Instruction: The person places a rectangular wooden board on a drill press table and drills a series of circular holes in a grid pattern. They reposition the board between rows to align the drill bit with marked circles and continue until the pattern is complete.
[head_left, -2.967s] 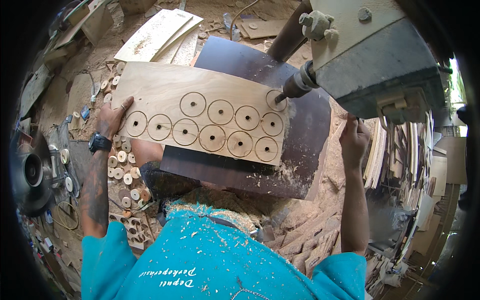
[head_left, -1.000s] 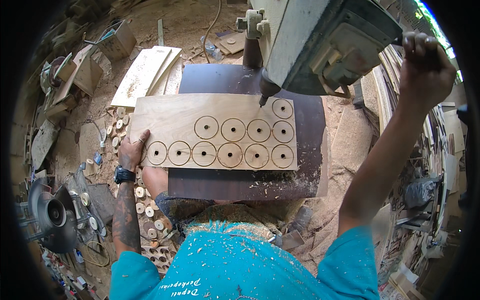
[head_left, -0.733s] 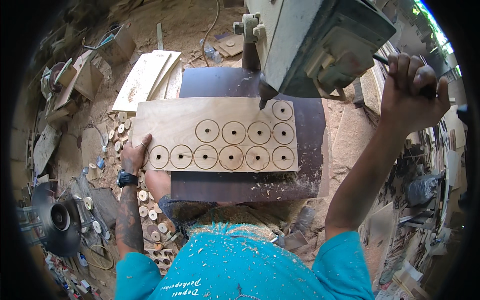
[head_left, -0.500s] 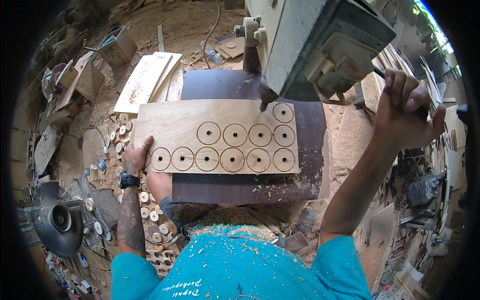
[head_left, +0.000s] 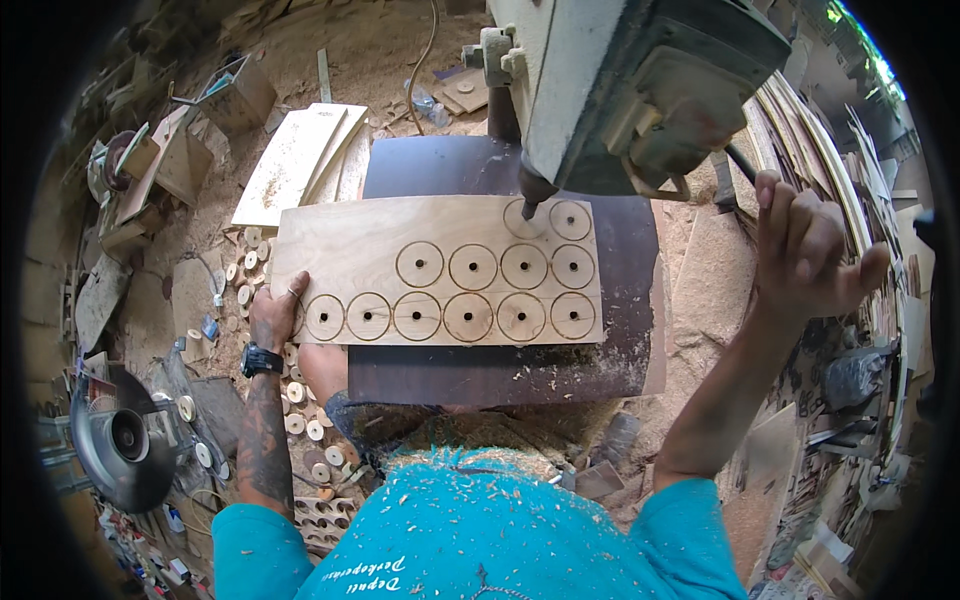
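A pale wooden board (head_left: 340, 240) lies on the dark drill press table (head_left: 430, 170), with rows of ring-shaped cuts, each around a small centre hole. At its lower left corner my left hand (head_left: 275, 312) grips the edge, thumb on top and the other fingers partly hidden. The drill press head (head_left: 620, 100) hangs over the board's upper right. Its chuck (head_left: 535, 185) is down at the wood, where a faint new ring shows around the bit. Off to the right, my right hand (head_left: 812, 240) has its fingers curled at the end of the feed lever (head_left: 740, 163).
Several loose wooden discs (head_left: 295, 423) lie on the floor by my left arm. Pale planks (head_left: 290, 160) are stacked beyond the board's left end. A fan (head_left: 125, 437) stands at the lower left. Thin wood strips (head_left: 820, 150) lean at the right. Wood chips cover the table's front corner.
My right hand has come down with the feed lever. The chuck has dropped to the board, and a ring now appears under it. My left hand stays on the board's corner.
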